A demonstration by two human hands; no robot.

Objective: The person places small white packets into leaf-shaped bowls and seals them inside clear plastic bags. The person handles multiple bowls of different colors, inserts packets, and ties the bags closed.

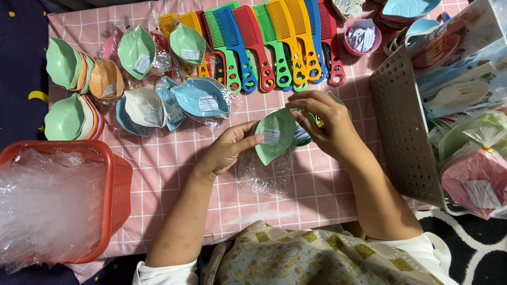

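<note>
Head view. Left hand [228,150] pinches the lower left rim of a green leaf-shaped dish [275,136], thumb across its face near the white label. Right hand [323,122] curls over the dish's upper right edge, fingers closed on it. Dish sits between both hands above mid-bench [174,153], long axis running lower left to upper right, in clear plastic wrap [264,177]. Comb row [269,42] along far edge.

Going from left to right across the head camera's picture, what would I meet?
Red basket of clear plastic → stacked leaf-shaped dishes → left hand → green leaf dish → right hand → perforated grey basket → wrapped pink dish.
</note>
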